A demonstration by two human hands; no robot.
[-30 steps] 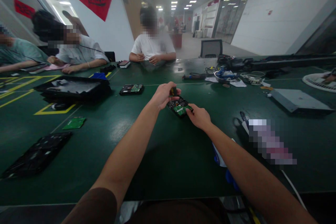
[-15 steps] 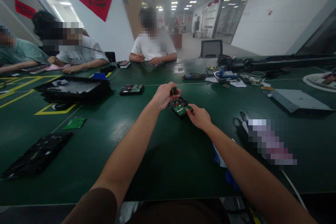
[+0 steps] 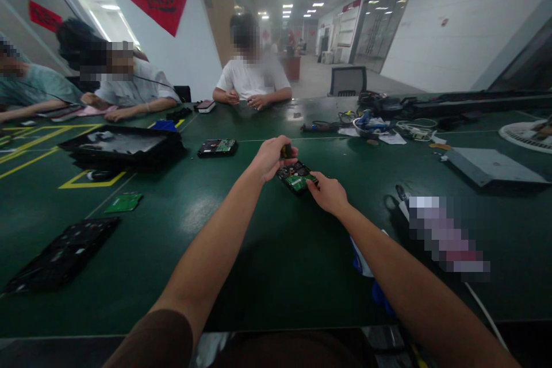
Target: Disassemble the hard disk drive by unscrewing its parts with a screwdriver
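Drive: the drive (image 3: 297, 183) sits right of the tray (image 3: 125, 160), a little nearer the person, set askew between the two hands; whether it lies flat on the table (image 3: 241, 287) or is tipped up cannot be told.
Slip risk: the drive could swivel or skid if the left hand presses down harder than the right hand steadies, since the hold seems to be at one edge only.
Board risk: a slipping dark piece might scratch the exposed circuitry; an angled push would be the likely cause.
Drive's look: black casing, green circuitry with a pale label at the near end, darker workings at the far end, partly covered by fingers.
Left hand: the left hand (image 3: 269, 158) is curled over the drive's far end, fingers closed around a dark piece (image 3: 286, 151) with yellow on it, perhaps a screwdriver handle.
Right hand: the right hand (image 3: 329, 192) pinches the drive's right edge between thumb and fingers.
Second drive: the second drive (image 3: 218, 147) lies just right of the tray.
Loose board: the green board (image 3: 125, 202) lies on the tray's near side.
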